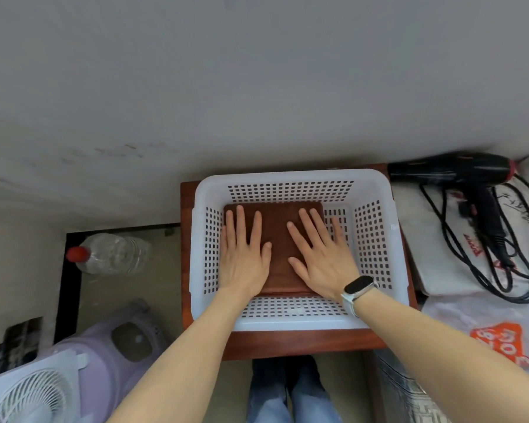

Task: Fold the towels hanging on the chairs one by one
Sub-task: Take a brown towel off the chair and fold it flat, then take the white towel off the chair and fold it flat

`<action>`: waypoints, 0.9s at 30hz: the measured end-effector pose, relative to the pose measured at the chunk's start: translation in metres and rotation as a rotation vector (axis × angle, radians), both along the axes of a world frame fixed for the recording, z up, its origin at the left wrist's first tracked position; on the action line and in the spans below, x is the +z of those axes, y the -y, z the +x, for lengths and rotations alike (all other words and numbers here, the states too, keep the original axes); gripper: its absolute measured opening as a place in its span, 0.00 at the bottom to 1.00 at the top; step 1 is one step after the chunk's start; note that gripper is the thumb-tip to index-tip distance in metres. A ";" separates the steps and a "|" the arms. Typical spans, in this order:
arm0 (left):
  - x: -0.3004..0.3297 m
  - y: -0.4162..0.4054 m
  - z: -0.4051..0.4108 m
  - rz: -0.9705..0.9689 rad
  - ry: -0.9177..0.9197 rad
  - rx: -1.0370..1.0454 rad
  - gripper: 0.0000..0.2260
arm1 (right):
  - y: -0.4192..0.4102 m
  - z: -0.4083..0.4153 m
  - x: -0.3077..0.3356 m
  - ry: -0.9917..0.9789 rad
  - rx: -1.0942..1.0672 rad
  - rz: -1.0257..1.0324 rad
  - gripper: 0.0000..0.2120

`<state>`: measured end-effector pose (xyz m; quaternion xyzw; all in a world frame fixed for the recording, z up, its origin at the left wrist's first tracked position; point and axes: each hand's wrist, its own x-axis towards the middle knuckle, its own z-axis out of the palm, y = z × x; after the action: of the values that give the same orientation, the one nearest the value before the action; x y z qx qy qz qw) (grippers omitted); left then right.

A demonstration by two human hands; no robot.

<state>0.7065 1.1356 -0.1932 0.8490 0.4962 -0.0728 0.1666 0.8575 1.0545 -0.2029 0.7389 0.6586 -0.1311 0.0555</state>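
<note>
Left hand (243,254), right hand (321,257) flat, fingers straight, pressing folded brown towel (277,239) in perforated white plastic basket (293,323).

Brown towel (275,239) in white perforated basket (376,190); black hairdryer (449,170); red-capped bottle (113,253).

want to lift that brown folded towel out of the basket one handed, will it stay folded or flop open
The brown folded towel is cloth, so it will probably sag at any unsupported edge. It looks thick and squarely stacked under the flat left hand and right hand, so gripping the whole stack may keep it folded. It likely weighs little, and the white basket should not shift much.
</note>
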 end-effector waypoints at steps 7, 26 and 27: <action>0.010 -0.006 0.006 -0.052 -0.090 0.003 0.27 | -0.008 0.002 0.012 -0.115 0.011 -0.103 0.32; 0.150 0.133 -0.189 0.021 0.364 0.900 0.15 | 0.031 -0.168 0.169 -0.649 0.275 -0.030 0.14; 0.152 0.156 -0.208 0.023 0.347 0.956 0.15 | 0.044 -0.187 0.170 -0.650 0.342 -0.049 0.14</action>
<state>0.4986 0.9794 -0.0408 0.5283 0.7950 0.1592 0.2521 0.6702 1.0105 -0.0327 0.5365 0.7524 -0.3635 -0.1180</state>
